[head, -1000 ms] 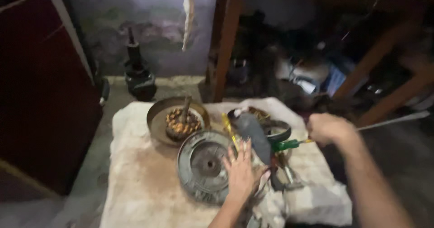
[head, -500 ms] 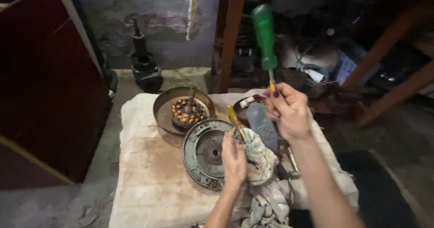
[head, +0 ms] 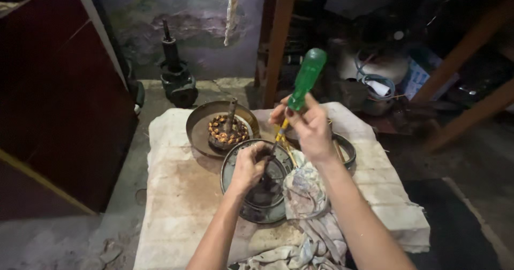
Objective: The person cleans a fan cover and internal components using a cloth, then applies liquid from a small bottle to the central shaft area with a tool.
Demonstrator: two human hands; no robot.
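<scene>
My right hand grips a screwdriver with a green handle, held nearly upright with its tip pointing down toward a round grey metal housing. My left hand rests on the housing's centre, fingers closed around a small dark part near the screwdriver tip. The housing lies on a stained white cloth-covered slab. A crumpled rag lies against the housing's right side, under my right forearm.
A round pan holding a copper-wound motor core with a shaft sits behind the housing. Another metal ring lies to the right. A dark cast part stands on the floor behind. A red panel is at left, wooden table legs behind.
My right hand brought the green screwdriver from the right side up over the housing and stood it upright. My left hand shifted from the housing's right edge to its centre.
</scene>
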